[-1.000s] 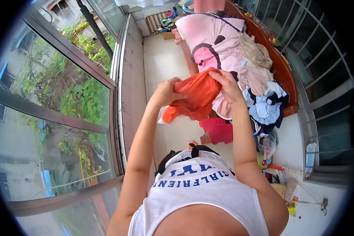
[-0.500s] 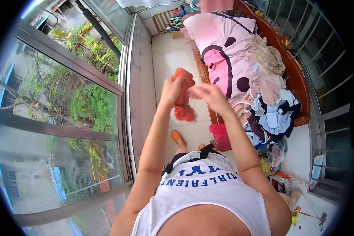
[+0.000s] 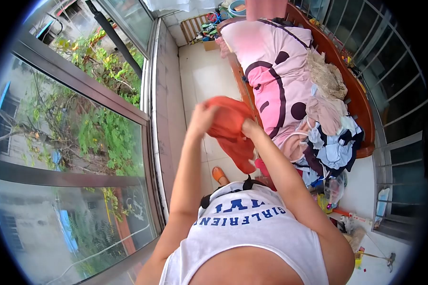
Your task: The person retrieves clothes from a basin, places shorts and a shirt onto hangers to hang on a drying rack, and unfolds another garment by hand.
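An orange-red garment [image 3: 230,118] hangs spread between my two hands, over the tiled floor. My left hand [image 3: 203,118] is closed on its left upper edge, slightly blurred. At the right edge, my right hand [image 3: 248,128] grips the cloth, its fingers partly hidden in the folds. A loose part of the garment droops below toward my right forearm. What kind of garment it is, I cannot tell.
Right of me stands a wooden bench [image 3: 366,118] bearing a pink cartoon-print bedding piece [image 3: 271,61] and a heap of clothes [image 3: 335,142]. Large windows [image 3: 81,156] line the left side. An orange slipper [image 3: 218,174] is on my foot on the floor [image 3: 195,71].
The garment was bunched in my left hand, with my right hand apart from it. Now my right hand holds it too, and the cloth is spread wider between both hands.
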`<state>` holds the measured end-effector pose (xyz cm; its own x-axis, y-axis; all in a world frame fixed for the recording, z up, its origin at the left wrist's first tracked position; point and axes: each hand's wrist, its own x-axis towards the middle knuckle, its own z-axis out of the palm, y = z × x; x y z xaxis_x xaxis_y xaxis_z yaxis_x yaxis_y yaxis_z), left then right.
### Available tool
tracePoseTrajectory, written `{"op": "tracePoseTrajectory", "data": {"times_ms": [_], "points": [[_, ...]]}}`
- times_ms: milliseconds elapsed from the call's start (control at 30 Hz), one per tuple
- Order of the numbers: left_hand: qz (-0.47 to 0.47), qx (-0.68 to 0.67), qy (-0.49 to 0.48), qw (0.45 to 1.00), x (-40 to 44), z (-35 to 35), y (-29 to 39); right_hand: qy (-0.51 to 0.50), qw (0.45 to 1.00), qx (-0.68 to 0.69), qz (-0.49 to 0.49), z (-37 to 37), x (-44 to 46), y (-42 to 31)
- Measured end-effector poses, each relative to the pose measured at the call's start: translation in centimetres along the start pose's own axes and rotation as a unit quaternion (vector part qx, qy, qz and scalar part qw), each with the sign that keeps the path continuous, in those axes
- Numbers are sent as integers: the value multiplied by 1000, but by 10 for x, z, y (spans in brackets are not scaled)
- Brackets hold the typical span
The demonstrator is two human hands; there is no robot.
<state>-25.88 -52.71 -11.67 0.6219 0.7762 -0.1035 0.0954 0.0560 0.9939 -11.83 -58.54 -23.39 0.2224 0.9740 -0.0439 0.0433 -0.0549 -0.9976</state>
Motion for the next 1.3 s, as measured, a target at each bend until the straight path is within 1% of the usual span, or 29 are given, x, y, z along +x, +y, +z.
{"op": "tracePoseTrajectory", "data": {"times_ms": [67,133,167,233,267,300,333,367,400,433,467,500,533,567,633,667,700,767,800,867,900,967,1033,1067,1100,1167,1200,1233,1300], "points": [[16,47,71,996,19,-46,-16,-67,998,-7,-6,2,-17,-35],[1,21,103,994,22,-73,-14,-131,990,-15,-53,-10,-29,-112],[-5,17,104,994,23,-85,-17,-19,999,33,-31,-11,-40,-152],[-18,28,59,998,18,-96,-15,160,969,115,-149,-23,-24,-169],[-42,-23,-11,999,16,-95,-11,167,954,163,-188,-28,-19,-180],[-62,-74,-81,992,16,-96,-10,175,951,143,-209,-29,-9,-182],[-39,-33,-152,987,17,-99,-12,173,967,13,-184,-38,4,-170],[-57,93,-200,974,25,-105,-16,169,966,-117,-155,-46,15,-156],[-73,171,-183,965,26,-106,-17,227,942,-61,-240,-35,17,-165],[-86,248,-163,951,30,-106,-17,295,924,-79,-231,-27,9,-186],[-85,246,-162,952,35,-112,-24,321,902,-39,-288,-25,11,-198],[-80,204,-88,972,41,-120,-39,347,874,3,-340,-22,11,-203],[-73,163,-13,984,49,-129,-55,336,891,30,-303,-23,12,-201],[-35,68,0,997,58,-139,-74,341,890,31,-302,-25,18,-193],[-133,-30,2,991,59,-143,-62,308,907,-151,-244,-24,29,-179],[-131,-27,-1,991,63,-143,-57,353,907,-95,-208,-26,27,-176],[-147,-71,-5,987,68,-140,-51,391,877,-86,-265,-31,33,-176],[-172,-111,-9,979,68,-135,-43,351,898,-85,-250,-37,33,-174],[-156,-238,-41,958,70,-129,-31,355,898,-83,-248,-38,36,-167],[-153,-430,-94,885,76,-122,-14,291,878,-357,-129,-42,42,-153],[-153,-430,-99,884,82,-120,-11,229,870,-434,-47,-33,35,-160],[-148,-530,-147,822,90,-118,-8,131,840,-523,59,-24,31,-167],[-156,-558,-136,803,100,-115,-6,205,870,-449,25,-12,33,-169],[-185,-564,-140,792,104,-116,-5,205,890,-406,16,-5,35,-175],[-213,-569,-145,781,107,-117,-4,166,921,-347,-57,-2,42,-167],[-222,-573,-161,772,107,-113,9,-1,975,-197,-104,18,56,-153],[-232,-578,-179,762,107,-109,13,-78,981,-144,-104,30,63,-141],[-234,-576,-180,762,109,-106,14,-109,982,-121,-90,46,74,-125],[-261,-600,-237,718,115,-97,13,-113,987,-97,-65,76,96,-84]]}}
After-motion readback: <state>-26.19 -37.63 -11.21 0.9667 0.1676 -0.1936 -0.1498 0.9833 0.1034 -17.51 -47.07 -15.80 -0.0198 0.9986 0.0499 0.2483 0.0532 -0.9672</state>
